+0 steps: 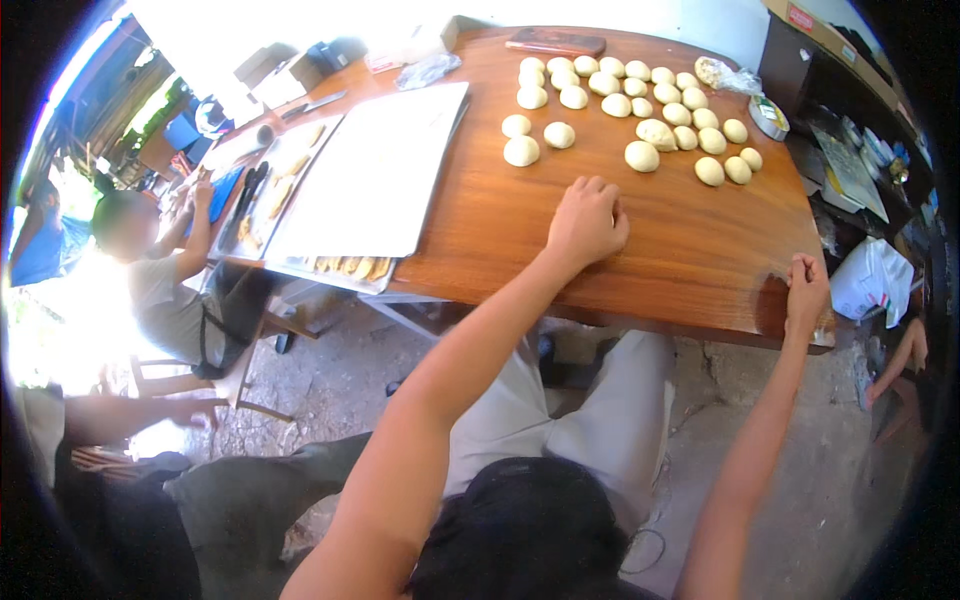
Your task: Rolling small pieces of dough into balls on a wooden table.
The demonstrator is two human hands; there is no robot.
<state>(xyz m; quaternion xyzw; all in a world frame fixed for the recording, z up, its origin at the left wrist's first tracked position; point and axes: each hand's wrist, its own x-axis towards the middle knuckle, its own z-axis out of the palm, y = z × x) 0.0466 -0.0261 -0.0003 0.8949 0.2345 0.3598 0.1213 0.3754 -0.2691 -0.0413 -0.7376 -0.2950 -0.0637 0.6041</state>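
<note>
My left hand (pixel 589 221) rests on the wooden table (pixel 697 255) with its fingers curled down. Its palm faces the wood, so whatever may be under it is hidden. Just beyond its fingertips sits a round dough ball (pixel 642 156), one of several spread over the far half of the table. A lumpier dough piece (pixel 656 135) touches that group. To the left a few more balls stand apart, such as a larger dough ball (pixel 521 151). At the table's right front edge my right hand (pixel 808 292) is loosely closed, with nothing visible in it.
A white sheet (pixel 367 172) covers part of a metal tray (pixel 382 283) of filled pieces. Tongs (pixel 251 187) and a knife (pixel 300 109) lie further left. One seated person (pixel 172 292) works there; another person's hand (pixel 191 412) is nearer. A white plastic bag (pixel 874 281) hangs at right.
</note>
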